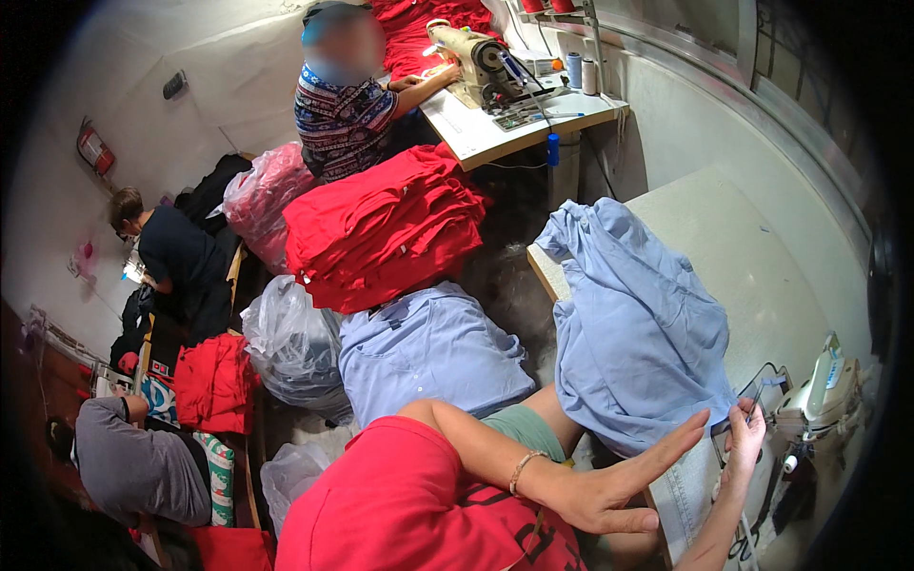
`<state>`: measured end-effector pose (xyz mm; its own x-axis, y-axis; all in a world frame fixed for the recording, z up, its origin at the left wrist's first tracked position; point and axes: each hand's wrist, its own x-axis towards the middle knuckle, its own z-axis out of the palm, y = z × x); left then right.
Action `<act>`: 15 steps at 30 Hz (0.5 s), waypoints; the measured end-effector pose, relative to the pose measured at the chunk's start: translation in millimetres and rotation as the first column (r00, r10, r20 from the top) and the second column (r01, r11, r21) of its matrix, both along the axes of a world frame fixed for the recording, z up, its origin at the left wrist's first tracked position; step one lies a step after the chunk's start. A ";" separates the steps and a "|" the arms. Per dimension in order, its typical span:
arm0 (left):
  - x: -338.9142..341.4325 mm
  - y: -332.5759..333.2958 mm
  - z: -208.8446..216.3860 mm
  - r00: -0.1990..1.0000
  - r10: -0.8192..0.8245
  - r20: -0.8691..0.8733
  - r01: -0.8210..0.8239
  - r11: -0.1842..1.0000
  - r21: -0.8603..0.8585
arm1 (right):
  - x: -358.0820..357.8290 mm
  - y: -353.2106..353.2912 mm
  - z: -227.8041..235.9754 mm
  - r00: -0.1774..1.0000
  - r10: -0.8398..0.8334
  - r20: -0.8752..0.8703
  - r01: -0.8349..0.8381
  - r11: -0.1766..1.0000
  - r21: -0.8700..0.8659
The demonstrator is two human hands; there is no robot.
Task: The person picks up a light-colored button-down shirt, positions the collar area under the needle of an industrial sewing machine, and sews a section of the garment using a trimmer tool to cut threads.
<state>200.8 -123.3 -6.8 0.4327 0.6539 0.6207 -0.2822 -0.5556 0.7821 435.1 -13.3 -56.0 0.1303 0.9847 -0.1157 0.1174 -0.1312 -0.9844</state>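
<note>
My left hand (605,490), open wide, is near the blue garment (638,324) draped over the left edge of the sewing table (762,238); I'd best smooth its folds. My right hand (745,433) bunches beside it; whether gripping, I can't tell.

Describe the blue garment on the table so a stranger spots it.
Find the large pale table at right. The blue garment drapes over its left edge, a corner by the right hand. Unlike the blue pile beside the red stack, it lies loosely crumpled.

Bright glare sits beside the far sewing machine (468,55); fisheye edges curve into black.
</note>
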 end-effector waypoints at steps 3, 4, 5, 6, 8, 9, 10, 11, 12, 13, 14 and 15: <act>9.8 11.8 -7.0 0.998 -0.038 -0.047 0.031 0.990 -0.138 | 10.7 4.8 -8.7 0.999 0.031 -0.008 -0.031 0.999 -0.006; 12.6 25.0 -3.7 0.997 -0.030 -0.069 0.017 0.982 -0.186 | 11.5 4.4 -7.6 1.000 0.027 0.002 -0.027 1.000 -0.005; 14.6 38.0 0.6 0.996 -0.016 -0.091 -0.006 0.973 -0.230 | 9.4 5.3 -6.5 1.000 0.016 -0.007 -0.016 1.000 -0.007; 18.9 50.4 5.4 0.998 0.003 -0.058 -0.020 0.956 -0.291 | 7.3 6.2 -6.2 1.000 0.004 -0.016 -0.005 1.000 -0.010; 24.7 65.0 12.1 1.000 0.017 0.011 -0.012 0.939 -0.345 | 6.4 7.6 -8.7 1.000 0.002 -0.020 -0.002 1.000 -0.007; 26.2 68.4 15.1 0.999 0.026 0.045 -0.007 0.929 -0.371 | 6.1 9.8 -7.2 1.000 0.008 -0.008 -0.008 1.000 -0.002; 25.4 64.5 17.7 1.000 0.006 -0.011 -0.009 0.929 -0.371 | 4.8 10.1 -5.8 1.000 0.009 0.002 -0.009 1.000 0.000; 24.9 53.9 19.2 0.998 -0.065 -0.011 0.057 0.937 -0.346 | 4.9 8.1 -7.2 1.000 0.006 0.009 -0.006 1.000 -0.005; 24.6 40.1 19.7 0.991 -0.134 -0.013 0.123 0.939 -0.321 | 15.1 11.7 -17.1 0.999 0.054 0.001 -0.054 0.999 -0.001; 24.2 25.1 15.1 0.981 -0.195 -0.019 0.180 0.934 -0.307 | 15.3 12.0 -19.6 0.999 0.053 0.005 -0.053 0.998 0.017; 26.0 7.8 3.8 0.965 -0.247 -0.083 0.210 0.925 -0.316 | 13.3 11.2 -21.1 0.999 0.052 0.004 -0.052 0.998 0.024; 27.0 -5.1 -6.6 0.943 -0.300 -0.144 0.240 0.914 -0.328 | 11.3 10.9 -20.1 0.999 0.051 0.003 -0.051 0.998 0.030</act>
<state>227.8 -128.3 -13.4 0.7076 0.6384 0.3028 -0.2200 -0.2082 0.9530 446.3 -2.4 -76.0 0.0805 0.9930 -0.0862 0.1250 -0.0958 -0.9875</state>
